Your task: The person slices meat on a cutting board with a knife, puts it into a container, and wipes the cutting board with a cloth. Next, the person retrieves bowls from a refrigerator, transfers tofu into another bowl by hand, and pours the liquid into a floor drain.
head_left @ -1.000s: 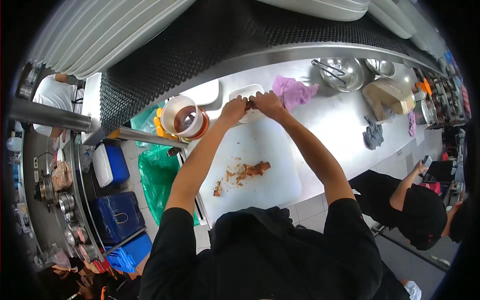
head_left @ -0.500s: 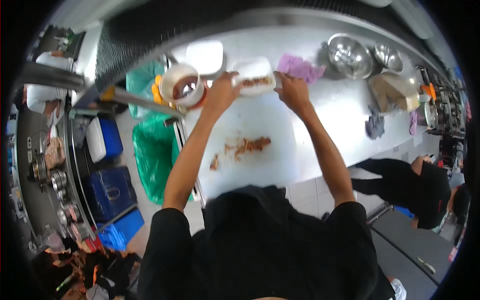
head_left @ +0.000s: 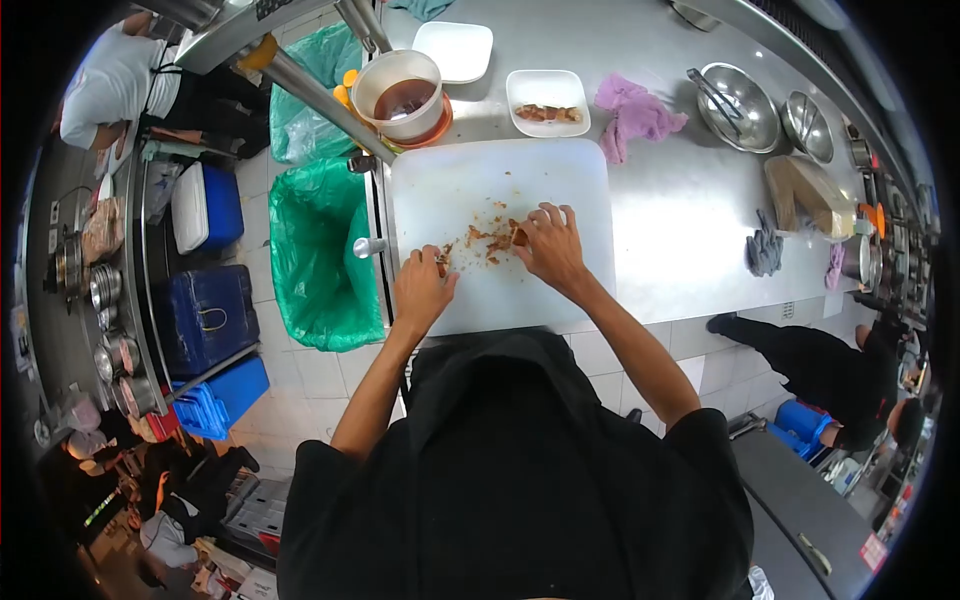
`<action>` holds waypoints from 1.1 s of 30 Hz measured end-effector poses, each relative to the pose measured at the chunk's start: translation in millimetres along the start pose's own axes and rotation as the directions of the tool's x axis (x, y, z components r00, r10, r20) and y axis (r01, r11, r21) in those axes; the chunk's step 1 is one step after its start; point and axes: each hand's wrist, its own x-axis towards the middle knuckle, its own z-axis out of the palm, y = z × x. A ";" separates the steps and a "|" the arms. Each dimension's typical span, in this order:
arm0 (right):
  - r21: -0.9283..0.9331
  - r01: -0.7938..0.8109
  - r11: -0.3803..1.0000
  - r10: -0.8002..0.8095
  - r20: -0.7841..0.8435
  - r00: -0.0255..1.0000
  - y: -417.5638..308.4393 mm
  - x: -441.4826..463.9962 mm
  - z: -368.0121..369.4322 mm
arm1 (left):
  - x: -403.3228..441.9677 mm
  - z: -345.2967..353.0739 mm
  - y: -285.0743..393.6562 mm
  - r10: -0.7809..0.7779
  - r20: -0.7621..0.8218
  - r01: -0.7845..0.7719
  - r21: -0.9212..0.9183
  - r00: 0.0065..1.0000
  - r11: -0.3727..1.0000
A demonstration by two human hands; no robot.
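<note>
Head view. A cutting board (head_left: 500,310) lies before the person, crumbs (head_left: 484,241) strewn across its middle. Right hand (head_left: 553,248), over the board's centre: fingers closed on a brown piece (head_left: 519,236). Left hand (head_left: 425,288), over the board's left part: fingers curled about a smaller piece (head_left: 442,263); the digits partly cover it, so whether it is gripped cannot be told. The work appears part done: a row of food (head_left: 548,114) lies in the dish (head_left: 543,87) just beyond the board's far edge, while two pieces and the crumbs are left on the board. Counts: one board; two pieces at the hands; one filled dish; one white tray (head_left: 453,52) and one tub (head_left: 420,125) beyond the board's far left corner; one cloth (head_left: 632,110) beyond its far right corner; two metal bowls (head_left: 757,115) farther right; crumbs uncountable.
</note>
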 end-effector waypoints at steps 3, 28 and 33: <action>-0.004 0.005 1.000 -0.005 -0.124 0.992 -4.8 2.5 -0.6 | 5.6 3.2 -2.8 0.031 -0.075 -0.029 0.028 0.997 0.999; 0.042 -0.197 0.980 0.198 -0.039 0.979 161.3 191.5 -47.3 | 324.9 14.0 117.3 0.104 -0.053 -0.103 0.020 0.993 0.994; 0.253 0.053 0.966 -0.090 0.136 0.987 121.9 61.7 -45.7 | 183.1 -10.3 100.9 0.331 -0.002 -0.329 -0.107 0.944 0.938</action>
